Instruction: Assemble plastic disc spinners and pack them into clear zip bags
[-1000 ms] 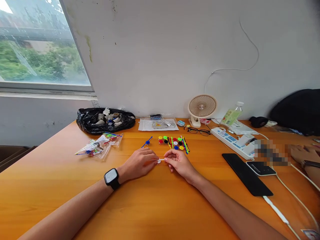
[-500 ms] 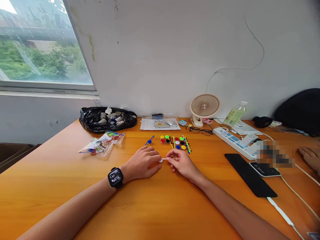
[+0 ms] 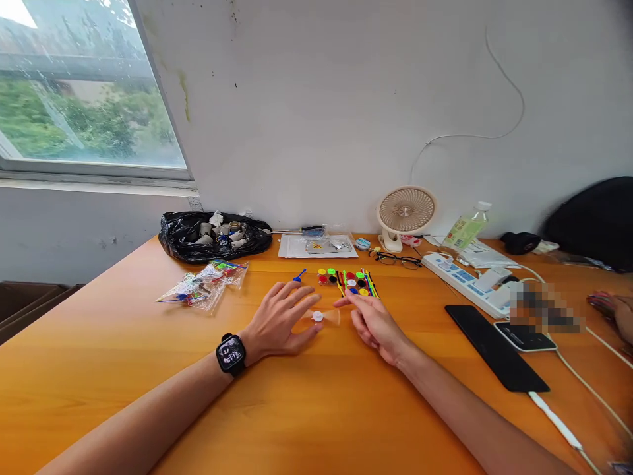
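Observation:
A small white spinner lies on the table between my hands, its round hub sharp and its arm smeared into a pale fan on the right. My left hand is open at the hub's left, fingers spread and palm down, holding nothing. On the other side, my right hand is open and apart from the spinner; its index finger reaches out while the others curl loosely. Beyond my left fingers sits a blue arrow spinner, partly hidden. Coloured discs and thin coloured arrows lie beyond my right hand.
Small plastic bags of parts lie at left, before a black bag. A fan, glasses, power strip and black phone-like slab stand or lie rightward. Another person's hand shows at the right edge.
Both hands have let go of the white spinner. My right hand has drawn back to the right, my left fingers have spread, and the spinner's arm is now blurred by motion.

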`<state>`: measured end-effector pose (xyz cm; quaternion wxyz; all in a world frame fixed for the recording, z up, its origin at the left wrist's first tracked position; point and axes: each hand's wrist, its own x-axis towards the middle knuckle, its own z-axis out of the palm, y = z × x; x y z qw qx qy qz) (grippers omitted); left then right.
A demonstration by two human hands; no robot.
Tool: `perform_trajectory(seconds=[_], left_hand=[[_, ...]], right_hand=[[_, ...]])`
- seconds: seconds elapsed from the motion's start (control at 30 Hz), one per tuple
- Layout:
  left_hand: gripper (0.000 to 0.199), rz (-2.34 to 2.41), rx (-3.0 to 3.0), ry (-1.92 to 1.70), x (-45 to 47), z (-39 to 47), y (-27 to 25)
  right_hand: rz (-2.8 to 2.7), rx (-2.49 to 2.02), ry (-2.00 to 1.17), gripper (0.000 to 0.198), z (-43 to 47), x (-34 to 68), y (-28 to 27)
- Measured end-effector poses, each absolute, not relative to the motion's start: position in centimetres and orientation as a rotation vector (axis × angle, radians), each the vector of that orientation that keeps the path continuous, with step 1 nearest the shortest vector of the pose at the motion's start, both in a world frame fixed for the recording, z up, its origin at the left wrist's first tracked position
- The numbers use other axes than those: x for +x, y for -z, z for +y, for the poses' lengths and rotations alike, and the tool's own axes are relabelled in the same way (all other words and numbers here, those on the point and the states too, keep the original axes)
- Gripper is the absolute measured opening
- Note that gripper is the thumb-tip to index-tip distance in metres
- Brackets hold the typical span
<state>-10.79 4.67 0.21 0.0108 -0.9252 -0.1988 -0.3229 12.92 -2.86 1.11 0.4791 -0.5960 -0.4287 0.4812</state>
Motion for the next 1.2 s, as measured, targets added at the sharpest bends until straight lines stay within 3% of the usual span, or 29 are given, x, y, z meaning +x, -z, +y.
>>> perform_trajectory(seconds=[0.2, 0.47, 0.7, 1.2], left_hand=[[0.034, -0.931, -2.738, 1.200, -12.2, 6.1, -1.3], [0.030, -1.230, -2.762, 1.013, -13.3, 10.2, 1.1], [0.032, -1.300, -2.889, 0.851, -13.6, 11.1, 2.4], [0.036, -1.336, -2.852, 0.748, -13.2, 10.4, 1.6]], right_hand=[[-0.961, -1.384, -0.914, 0.049, -2.0, 15.0, -1.7], [-1.782, -1.779, -0.169, 0.019, -1.4, 17.0, 0.1], [-1.883, -1.857, -0.027, 0.016, -1.7, 16.2, 0.2], [-1.849, -1.973, -0.099, 0.016, -1.5, 15.6, 0.2]])
